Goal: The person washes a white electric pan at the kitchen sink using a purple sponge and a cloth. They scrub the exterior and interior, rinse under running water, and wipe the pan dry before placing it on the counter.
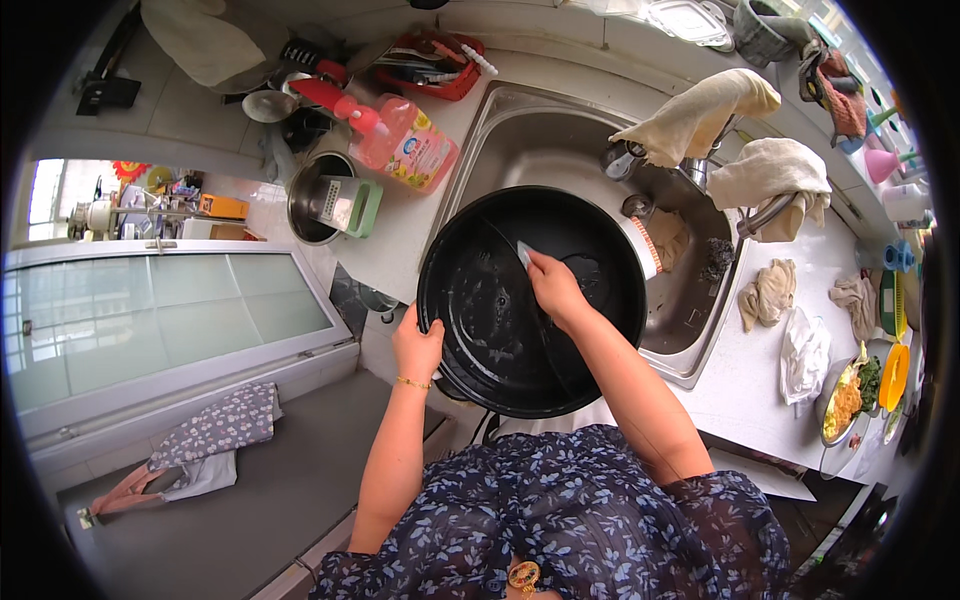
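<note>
A large round black pan, wet inside with a few pale suds, is tilted over the near left edge of the steel sink. My left hand grips its left rim, thumb on the inside. Inside the pan, my right hand pinches a small whitish piece, perhaps a scraper or cloth; the fingers hide most of it. A cloth and a dark scouring pad lie in the sink. Part of a white thing with an orange-patterned edge shows beyond the pan's right rim.
Left of the sink are a pink soap bottle, a steel pot with a green-edged grater, and a red basket. Cloths cover the faucet. On the right counter lie a rag, a plastic bag and a food bowl.
</note>
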Action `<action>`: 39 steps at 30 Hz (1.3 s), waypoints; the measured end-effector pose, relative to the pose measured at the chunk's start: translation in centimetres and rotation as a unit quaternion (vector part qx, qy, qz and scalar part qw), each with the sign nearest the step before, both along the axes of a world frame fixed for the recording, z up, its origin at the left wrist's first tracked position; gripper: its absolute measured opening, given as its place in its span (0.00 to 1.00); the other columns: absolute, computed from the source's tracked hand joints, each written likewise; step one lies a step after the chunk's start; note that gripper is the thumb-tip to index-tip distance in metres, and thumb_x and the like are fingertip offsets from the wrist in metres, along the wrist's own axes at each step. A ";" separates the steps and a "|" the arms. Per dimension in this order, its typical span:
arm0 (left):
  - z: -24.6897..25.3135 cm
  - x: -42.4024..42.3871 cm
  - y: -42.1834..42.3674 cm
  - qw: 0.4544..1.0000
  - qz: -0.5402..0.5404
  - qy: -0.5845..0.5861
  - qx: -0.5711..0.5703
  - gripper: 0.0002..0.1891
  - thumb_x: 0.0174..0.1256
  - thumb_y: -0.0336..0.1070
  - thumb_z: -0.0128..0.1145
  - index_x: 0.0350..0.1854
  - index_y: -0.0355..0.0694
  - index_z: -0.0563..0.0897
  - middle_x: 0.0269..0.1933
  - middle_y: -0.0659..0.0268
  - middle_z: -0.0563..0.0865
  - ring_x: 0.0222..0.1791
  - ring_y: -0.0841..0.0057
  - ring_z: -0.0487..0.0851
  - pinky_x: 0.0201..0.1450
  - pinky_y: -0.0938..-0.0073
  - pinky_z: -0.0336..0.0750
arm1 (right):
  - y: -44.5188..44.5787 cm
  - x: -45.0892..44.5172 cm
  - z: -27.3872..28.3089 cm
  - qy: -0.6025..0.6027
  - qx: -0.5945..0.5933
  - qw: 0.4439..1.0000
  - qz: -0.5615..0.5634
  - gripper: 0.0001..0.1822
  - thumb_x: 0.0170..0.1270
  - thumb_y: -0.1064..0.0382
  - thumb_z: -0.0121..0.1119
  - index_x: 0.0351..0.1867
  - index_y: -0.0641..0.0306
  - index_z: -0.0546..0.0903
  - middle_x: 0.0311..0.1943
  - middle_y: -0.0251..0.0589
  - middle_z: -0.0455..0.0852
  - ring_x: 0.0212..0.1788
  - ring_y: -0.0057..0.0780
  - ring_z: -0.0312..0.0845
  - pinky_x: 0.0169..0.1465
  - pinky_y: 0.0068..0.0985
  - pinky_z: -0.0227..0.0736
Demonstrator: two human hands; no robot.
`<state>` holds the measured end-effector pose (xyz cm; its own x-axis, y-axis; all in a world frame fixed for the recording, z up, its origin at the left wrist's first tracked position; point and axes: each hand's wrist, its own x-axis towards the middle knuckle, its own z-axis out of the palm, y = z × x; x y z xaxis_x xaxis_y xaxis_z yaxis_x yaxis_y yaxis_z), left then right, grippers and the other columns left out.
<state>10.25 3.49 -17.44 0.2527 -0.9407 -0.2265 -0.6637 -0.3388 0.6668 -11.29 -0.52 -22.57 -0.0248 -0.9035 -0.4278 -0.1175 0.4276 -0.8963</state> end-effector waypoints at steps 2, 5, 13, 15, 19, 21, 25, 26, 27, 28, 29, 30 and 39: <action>0.1 0.1 0.4 1.000 -0.003 -0.006 0.002 0.15 0.51 0.26 0.56 0.44 0.37 0.78 0.34 0.63 0.85 0.35 0.76 0.82 0.41 0.76 0.73 | -2.8 1.4 0.7 -0.307 0.060 0.947 -0.072 0.18 0.67 0.63 0.44 0.54 0.68 0.73 0.50 0.45 0.78 0.55 0.31 0.70 0.58 0.24 0.62; 0.6 0.0 0.1 1.000 -0.003 -0.007 0.014 0.15 0.50 0.27 0.56 0.43 0.37 0.78 0.35 0.62 0.85 0.35 0.75 0.82 0.41 0.75 0.73 | -6.6 2.3 2.5 -0.281 0.094 0.955 -0.012 0.18 0.68 0.61 0.44 0.53 0.71 0.73 0.49 0.43 0.78 0.53 0.29 0.70 0.57 0.25 0.62; 0.8 -0.9 0.0 0.996 0.054 -0.065 0.023 0.14 0.51 0.29 0.57 0.42 0.39 0.77 0.38 0.53 0.83 0.40 0.55 0.81 0.42 0.63 0.74 | 0.3 0.8 1.9 -0.145 -0.058 0.987 0.042 0.25 0.70 0.52 0.39 0.55 0.74 0.66 0.52 0.53 0.74 0.58 0.40 0.66 0.61 0.28 0.58; -0.3 -0.4 -0.4 0.995 0.049 -0.088 0.024 0.16 0.52 0.33 0.57 0.46 0.44 0.78 0.40 0.57 0.83 0.42 0.57 0.80 0.45 0.61 0.74 | 3.2 0.1 3.3 -0.077 -0.038 0.993 0.084 0.27 0.70 0.50 0.39 0.55 0.76 0.65 0.52 0.58 0.72 0.59 0.44 0.65 0.61 0.29 0.57; -0.4 0.2 -0.8 0.992 0.032 -0.124 0.012 0.18 0.52 0.34 0.57 0.49 0.48 0.77 0.41 0.57 0.81 0.42 0.56 0.79 0.45 0.60 0.73 | 7.4 -1.7 6.5 -0.020 0.132 0.959 0.251 0.37 0.69 0.44 0.37 0.62 0.81 0.55 0.63 0.58 0.60 0.68 0.41 0.50 0.68 0.27 0.44; -0.3 0.3 -0.8 0.990 0.030 -0.139 0.016 0.18 0.52 0.35 0.56 0.49 0.48 0.77 0.41 0.57 0.81 0.42 0.56 0.79 0.45 0.60 0.73 | 7.3 -3.0 7.2 0.037 0.143 0.936 0.318 0.27 0.68 0.57 0.39 0.61 0.78 0.60 0.61 0.60 0.64 0.66 0.43 0.56 0.67 0.27 0.49; 0.6 -0.3 -1.4 0.992 0.010 -0.125 0.014 0.17 0.52 0.34 0.56 0.47 0.47 0.77 0.41 0.57 0.81 0.43 0.56 0.79 0.45 0.59 0.73 | 7.0 -3.8 1.8 0.145 -0.122 0.922 0.339 0.27 0.53 0.75 0.39 0.59 0.71 0.65 0.61 0.53 0.65 0.65 0.46 0.57 0.66 0.30 0.54; 0.8 -0.3 -1.5 0.992 0.009 -0.119 0.032 0.17 0.51 0.34 0.56 0.47 0.46 0.78 0.41 0.56 0.81 0.43 0.56 0.79 0.45 0.59 0.74 | 6.6 -3.5 0.5 0.181 -0.163 0.905 0.348 0.27 0.55 0.75 0.40 0.60 0.69 0.64 0.62 0.52 0.62 0.66 0.45 0.55 0.66 0.30 0.54; 1.0 -0.3 -1.7 0.992 0.009 -0.116 0.047 0.16 0.51 0.34 0.56 0.46 0.46 0.78 0.40 0.56 0.82 0.42 0.56 0.79 0.45 0.59 0.74 | 5.4 -3.1 -0.3 0.215 -0.208 0.885 0.357 0.27 0.56 0.74 0.40 0.61 0.67 0.64 0.64 0.51 0.59 0.67 0.44 0.53 0.66 0.31 0.53; 1.4 -0.2 -1.7 0.992 0.012 -0.114 0.055 0.16 0.51 0.33 0.55 0.45 0.46 0.78 0.40 0.56 0.82 0.42 0.56 0.79 0.44 0.59 0.74 | 4.1 -3.0 -1.1 0.283 -0.229 0.858 0.361 0.25 0.59 0.70 0.39 0.61 0.68 0.64 0.65 0.47 0.58 0.67 0.42 0.52 0.67 0.31 0.51; 1.7 -0.2 -1.8 0.992 0.014 -0.111 0.062 0.16 0.50 0.33 0.55 0.44 0.45 0.78 0.39 0.55 0.82 0.42 0.55 0.79 0.44 0.59 0.74 | 2.7 -2.9 -1.8 0.349 -0.250 0.827 0.363 0.24 0.62 0.66 0.39 0.61 0.69 0.64 0.66 0.44 0.58 0.68 0.40 0.51 0.68 0.30 0.50; 1.9 -0.3 -1.9 0.992 0.014 -0.108 0.070 0.15 0.50 0.32 0.55 0.43 0.45 0.78 0.39 0.55 0.83 0.41 0.55 0.80 0.44 0.59 0.74 | 1.2 -2.7 -2.0 0.408 -0.274 0.786 0.375 0.24 0.63 0.64 0.38 0.61 0.68 0.64 0.66 0.41 0.58 0.68 0.38 0.50 0.68 0.30 0.50; 2.8 -0.8 -2.9 0.986 0.016 -0.137 0.097 0.15 0.50 0.33 0.54 0.43 0.43 0.79 0.41 0.53 0.82 0.42 0.54 0.80 0.45 0.59 0.75 | -4.4 -7.1 -1.9 0.572 -0.241 0.676 0.397 0.27 0.57 0.63 0.45 0.61 0.67 0.65 0.59 0.38 0.66 0.60 0.29 0.62 0.68 0.28 0.49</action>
